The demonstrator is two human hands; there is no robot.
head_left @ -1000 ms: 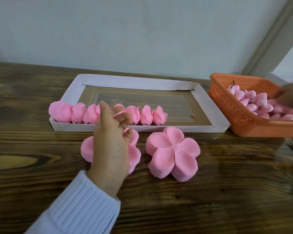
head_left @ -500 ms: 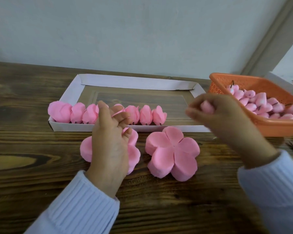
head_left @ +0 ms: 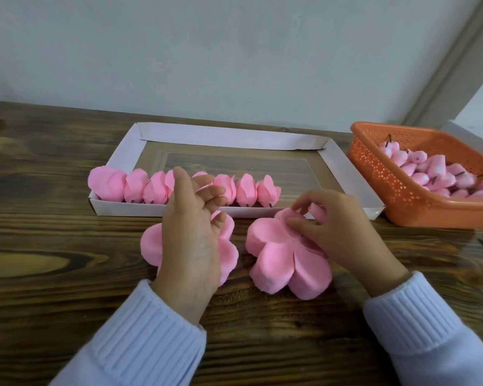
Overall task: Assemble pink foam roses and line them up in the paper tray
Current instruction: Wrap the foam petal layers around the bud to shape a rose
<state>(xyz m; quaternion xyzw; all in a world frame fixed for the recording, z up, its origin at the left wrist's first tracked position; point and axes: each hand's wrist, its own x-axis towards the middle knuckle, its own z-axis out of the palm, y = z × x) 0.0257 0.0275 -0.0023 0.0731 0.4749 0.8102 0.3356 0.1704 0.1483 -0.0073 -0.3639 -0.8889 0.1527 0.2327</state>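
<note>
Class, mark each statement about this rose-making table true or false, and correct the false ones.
1. The roses stand in one row along the near wall of the paper tray. True.
2. The orange basket stands left of the tray. False: it stands to the tray's right.
3. The right hand, holding a bud, touches the right petal stack. True.
4. The left hand reaches into the basket. False: it is over the left petal stack.
5. The row fills the tray from end to end. False: the tray's right end holds no roses.
</note>
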